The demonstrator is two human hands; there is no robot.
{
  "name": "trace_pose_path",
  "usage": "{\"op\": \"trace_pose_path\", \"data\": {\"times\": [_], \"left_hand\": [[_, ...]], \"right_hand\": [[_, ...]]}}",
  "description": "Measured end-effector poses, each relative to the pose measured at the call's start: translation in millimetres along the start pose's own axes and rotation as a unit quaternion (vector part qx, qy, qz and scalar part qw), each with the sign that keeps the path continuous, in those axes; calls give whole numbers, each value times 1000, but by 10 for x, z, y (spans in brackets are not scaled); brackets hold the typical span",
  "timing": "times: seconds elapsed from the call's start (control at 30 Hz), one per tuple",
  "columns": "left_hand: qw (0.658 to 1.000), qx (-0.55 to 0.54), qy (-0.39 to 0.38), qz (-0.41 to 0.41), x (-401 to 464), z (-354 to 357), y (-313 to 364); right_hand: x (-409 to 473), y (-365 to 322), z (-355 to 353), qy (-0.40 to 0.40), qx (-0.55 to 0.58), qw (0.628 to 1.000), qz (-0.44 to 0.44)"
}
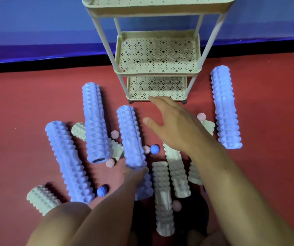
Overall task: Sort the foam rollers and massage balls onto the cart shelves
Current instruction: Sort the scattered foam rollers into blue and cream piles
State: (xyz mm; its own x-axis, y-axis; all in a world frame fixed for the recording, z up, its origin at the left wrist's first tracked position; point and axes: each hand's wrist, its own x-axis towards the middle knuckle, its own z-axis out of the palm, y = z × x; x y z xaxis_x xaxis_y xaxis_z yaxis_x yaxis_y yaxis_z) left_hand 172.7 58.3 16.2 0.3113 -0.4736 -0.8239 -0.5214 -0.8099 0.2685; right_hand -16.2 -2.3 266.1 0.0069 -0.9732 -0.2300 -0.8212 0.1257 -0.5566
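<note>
— Head view. Cart (157,71) stands far centre on red floor (18,107); three shelves bare. Hands?
— Right hand (174,126) hovers flat, fingers straight, holding nothing. Left hand (136,173) grips near end of lifted blue roller (131,137).
— Rest?
— Blue and pale rollers, spiky balls scattered near, left to right.

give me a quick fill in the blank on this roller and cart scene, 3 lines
1. The cart has ____ shelves, none holding a roller.
2. The right hand is stretched out with its fingers ____, holding nothing.
3. The purple roller lying alone is on the ____ side of the cart.

Missing words: three; open; right
</note>
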Motion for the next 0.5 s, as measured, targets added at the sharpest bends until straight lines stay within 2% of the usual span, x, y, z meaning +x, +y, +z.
{"op": "trace_pose_path", "data": {"times": [0.1, 0.23, 0.33, 0.5], "left_hand": [[999, -18, -28, -9, 64, 24, -65], [997, -67, -41, -4, 623, 199, -254], [995, -77, -67, 24, 241, 73, 34], [990, -27, -92, 103, -598, -140, 346]], "right_hand": [[-9, 19, -15, -13, -3, 1000, 2], [-16, 35, -38, -23, -2, 1000, 0], [-8, 60, -89, -19, 0, 1000, 1], [-46, 129, -196, -35, 1, 999, 11]]}}
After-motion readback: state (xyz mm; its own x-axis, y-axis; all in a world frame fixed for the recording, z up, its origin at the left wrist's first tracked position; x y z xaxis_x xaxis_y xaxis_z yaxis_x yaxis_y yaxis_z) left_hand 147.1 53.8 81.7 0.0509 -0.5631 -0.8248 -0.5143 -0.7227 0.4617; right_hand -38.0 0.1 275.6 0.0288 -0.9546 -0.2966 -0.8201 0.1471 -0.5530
